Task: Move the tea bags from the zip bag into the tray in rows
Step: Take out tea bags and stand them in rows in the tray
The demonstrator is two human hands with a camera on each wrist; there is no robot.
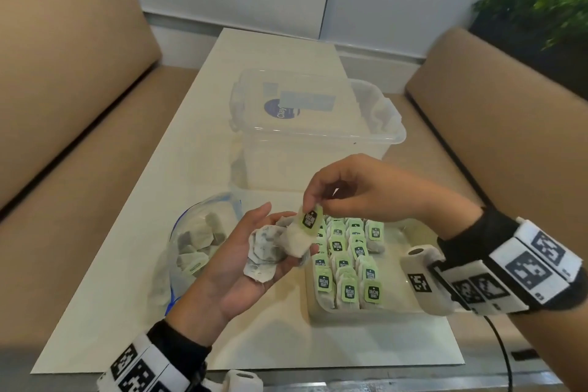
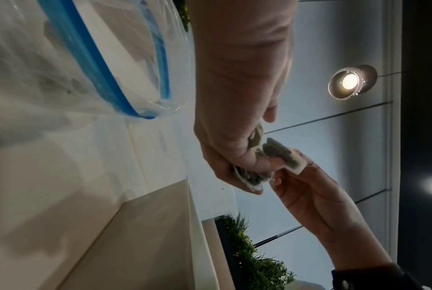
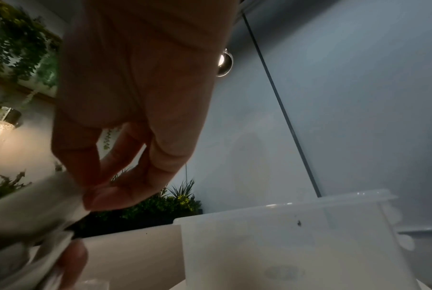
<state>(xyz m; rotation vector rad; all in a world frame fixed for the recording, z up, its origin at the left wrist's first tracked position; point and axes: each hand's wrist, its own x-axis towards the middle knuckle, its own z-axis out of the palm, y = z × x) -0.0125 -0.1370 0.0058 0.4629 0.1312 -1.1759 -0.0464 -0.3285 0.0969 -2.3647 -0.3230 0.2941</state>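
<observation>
Your left hand (image 1: 241, 264) is palm up over the table (image 1: 127, 264), between the zip bag (image 1: 197, 242) and the tray (image 1: 391, 315); its fingers curl a little round a small heap of tea bags (image 1: 264, 251); the left wrist view shows the same heap (image 2: 254, 176) in those fingers. Your right hand (image 1: 356, 191) hangs just above it; its thumb and first finger pinch the green tag (image 1: 310, 219) of one tea bag (image 1: 297, 240), and that bag touches the heap in your left palm. The zip bag lies open on the table to the left, with its blue strip (image 1: 173, 293) showing and more tea bags (image 1: 200, 245) inside. The tray sits on the table to the right, just beside your left hand; rows of tea bags (image 1: 346, 264) stand in it with green tags up. A clear plastic box (image 1: 318, 134) stands farther back on the table; tan seats (image 1: 63, 105) run along both sides, and a green plant (image 1: 541, 0) is at the far right.
</observation>
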